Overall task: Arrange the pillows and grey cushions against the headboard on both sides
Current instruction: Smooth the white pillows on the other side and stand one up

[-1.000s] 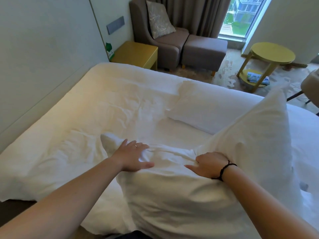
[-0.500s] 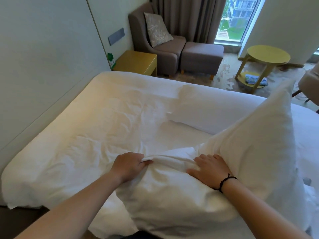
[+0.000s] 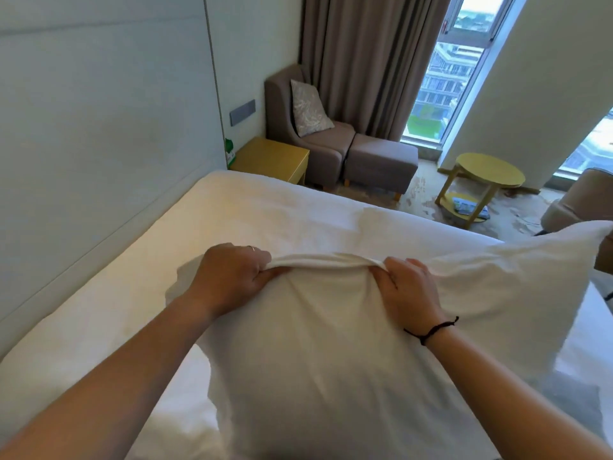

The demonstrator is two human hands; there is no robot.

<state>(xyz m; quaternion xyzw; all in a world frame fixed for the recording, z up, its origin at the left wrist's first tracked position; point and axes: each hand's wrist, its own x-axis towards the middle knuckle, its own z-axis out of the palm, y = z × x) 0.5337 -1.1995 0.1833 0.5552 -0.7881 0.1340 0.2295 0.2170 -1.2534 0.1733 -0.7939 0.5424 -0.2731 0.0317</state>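
A large white pillow (image 3: 318,353) is lifted off the white bed (image 3: 265,220) in front of me. My left hand (image 3: 232,277) and my right hand (image 3: 408,287) both clutch its upper edge, bunching the case between them. The pillow's right corner (image 3: 564,240) sticks out toward the window side. The pale padded headboard (image 3: 99,127) runs along the left of the bed. A patterned grey cushion (image 3: 308,107) rests on the armchair at the back. The pillow hides the near part of the bed.
Beyond the bed stand a yellow nightstand (image 3: 272,157), a grey-brown armchair (image 3: 298,127) with a footstool (image 3: 381,161), and a round yellow side table (image 3: 487,174). Curtains and tall windows close the far wall. Another chair (image 3: 583,200) sits at the right edge.
Both hands went from resting flat on the pillow to gripping its top edge, and the pillow has risen off the bed. My view has tilted upward.
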